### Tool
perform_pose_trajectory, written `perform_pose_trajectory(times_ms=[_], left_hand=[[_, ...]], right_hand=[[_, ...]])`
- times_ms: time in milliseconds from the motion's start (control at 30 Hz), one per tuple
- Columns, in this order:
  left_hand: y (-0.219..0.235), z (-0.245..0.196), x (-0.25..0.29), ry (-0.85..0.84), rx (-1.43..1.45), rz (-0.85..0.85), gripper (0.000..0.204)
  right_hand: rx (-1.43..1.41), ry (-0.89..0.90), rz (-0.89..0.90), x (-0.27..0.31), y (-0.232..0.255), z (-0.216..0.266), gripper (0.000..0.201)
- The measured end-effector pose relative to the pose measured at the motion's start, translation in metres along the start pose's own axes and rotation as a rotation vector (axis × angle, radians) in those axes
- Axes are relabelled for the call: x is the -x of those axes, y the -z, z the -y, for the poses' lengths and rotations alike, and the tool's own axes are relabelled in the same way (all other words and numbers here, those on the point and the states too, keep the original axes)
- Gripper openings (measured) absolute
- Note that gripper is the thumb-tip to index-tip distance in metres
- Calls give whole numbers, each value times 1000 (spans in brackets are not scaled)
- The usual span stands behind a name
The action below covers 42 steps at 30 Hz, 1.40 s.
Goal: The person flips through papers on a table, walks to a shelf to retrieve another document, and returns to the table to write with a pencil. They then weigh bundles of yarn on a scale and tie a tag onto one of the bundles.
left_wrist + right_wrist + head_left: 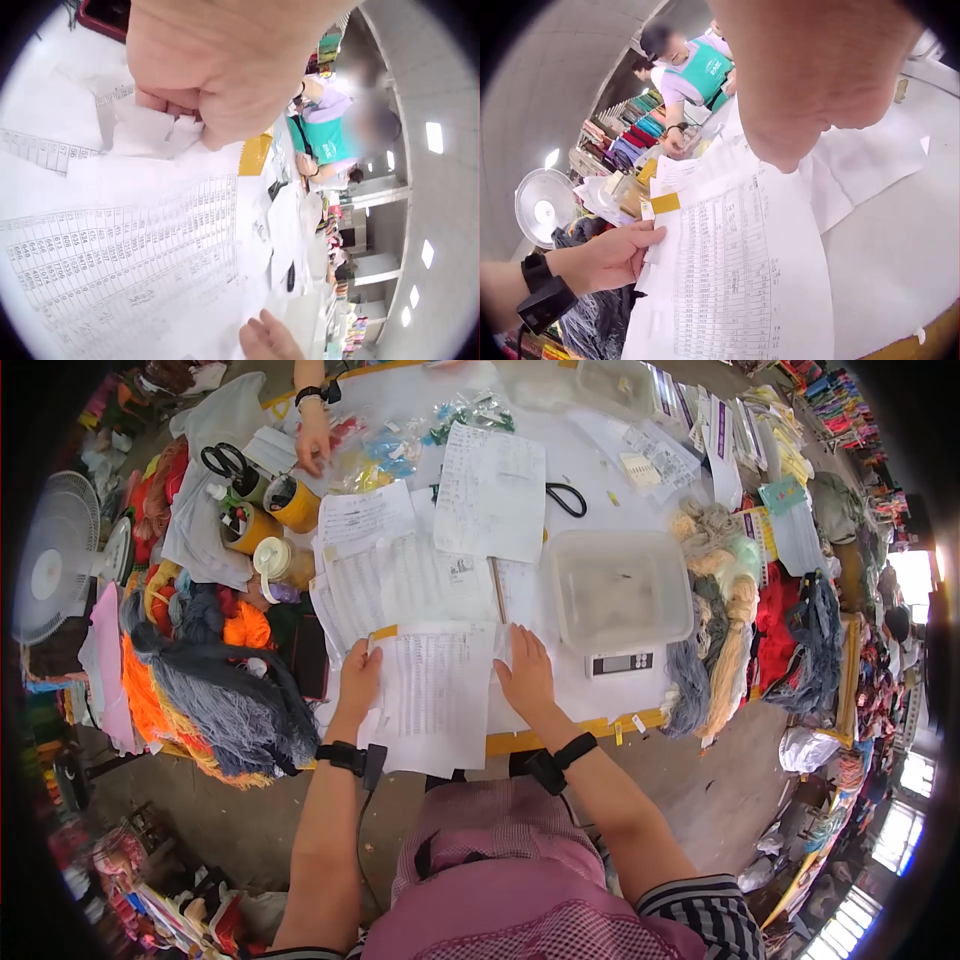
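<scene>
A printed sheet covered with a table of numbers lies at the near table edge, its lower end hanging over. My left hand pinches its left edge; in the left wrist view the curled fingers hold torn-edged white paper there. Yellow tape marks the sheet's upper left corner. At the right edge my right hand rests with fingers extended and the thumb beside the paper. The right wrist view shows that hand large over the sheet's top, its fingertips mostly hidden.
More papers lie beyond the sheet. To the right, a clear plastic tub sits on a digital scale, with yarn hanks further right. Grey yarn and yellow cups stand left. Across the table is another person's hand.
</scene>
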<state>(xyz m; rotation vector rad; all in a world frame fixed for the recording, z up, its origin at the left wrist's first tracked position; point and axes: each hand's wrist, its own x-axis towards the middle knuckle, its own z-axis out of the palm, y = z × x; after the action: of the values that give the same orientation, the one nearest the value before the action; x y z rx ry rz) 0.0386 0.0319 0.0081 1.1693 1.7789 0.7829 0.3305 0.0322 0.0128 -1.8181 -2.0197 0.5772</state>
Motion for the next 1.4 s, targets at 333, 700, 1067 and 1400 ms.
perform_pose_trajectory(times_ms=[333, 700, 1067, 1400], left_hand=[[-31, -28, -13, 65, 220, -3, 16], [-75, -27, 10, -102, -465, -516, 43], [-122, -21, 96, 439, -237, -304, 52], [-130, -42, 110, 1, -718, -351, 54]], right_hand=[[-242, -90, 151, 94, 45, -56, 52], [-322, -56, 410, 96, 65, -82, 45], [-358, 60, 373, 57, 37, -79, 68], [-318, 149, 325, 89, 42, -90, 56]])
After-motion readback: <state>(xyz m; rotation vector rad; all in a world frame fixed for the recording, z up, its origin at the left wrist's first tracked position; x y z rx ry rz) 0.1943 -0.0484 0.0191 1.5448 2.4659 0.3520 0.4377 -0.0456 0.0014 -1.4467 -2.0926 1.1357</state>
